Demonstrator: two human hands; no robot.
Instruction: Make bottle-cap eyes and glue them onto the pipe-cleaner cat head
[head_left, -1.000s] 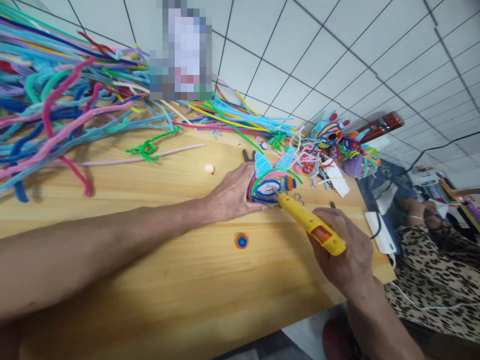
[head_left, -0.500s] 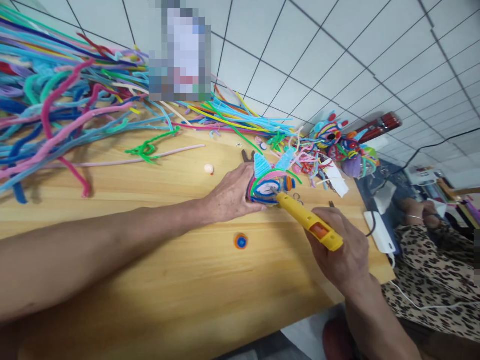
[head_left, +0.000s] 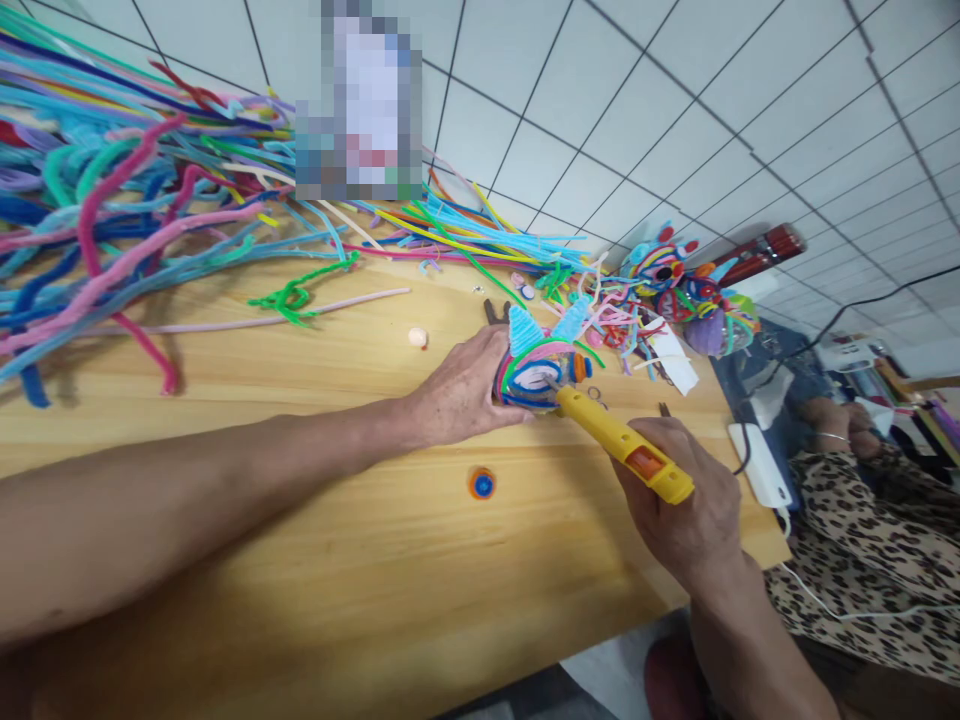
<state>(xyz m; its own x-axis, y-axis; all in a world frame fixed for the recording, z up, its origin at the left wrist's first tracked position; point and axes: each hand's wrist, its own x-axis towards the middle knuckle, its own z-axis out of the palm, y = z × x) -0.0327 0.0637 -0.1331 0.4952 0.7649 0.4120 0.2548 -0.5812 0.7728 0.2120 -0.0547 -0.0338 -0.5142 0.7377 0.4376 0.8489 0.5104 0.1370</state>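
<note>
My left hand [head_left: 466,392] is wrapped round a small craft figure [head_left: 536,378] made of coiled pipe cleaners, with two light blue ears on top and an orange and blue piece on its right side. In my right hand [head_left: 686,500] is a yellow glue gun [head_left: 622,440], its nozzle at the white and blue oval on the figure's front. Whether the nozzle touches the oval I cannot tell. A round orange and blue piece [head_left: 482,485] lies on the wooden table [head_left: 375,590] below the figure.
Pipe cleaners [head_left: 135,240] are heaped at the left and back. Finished colourful figures [head_left: 675,275] stand at the back right, near a white power strip [head_left: 759,465]. A person in leopard-print clothing [head_left: 862,530] sits at the right. A small pale ball [head_left: 418,338] lies mid-table.
The glue gun and my right hand have shifted very slightly to the right. My left hand and the figure look the same.
</note>
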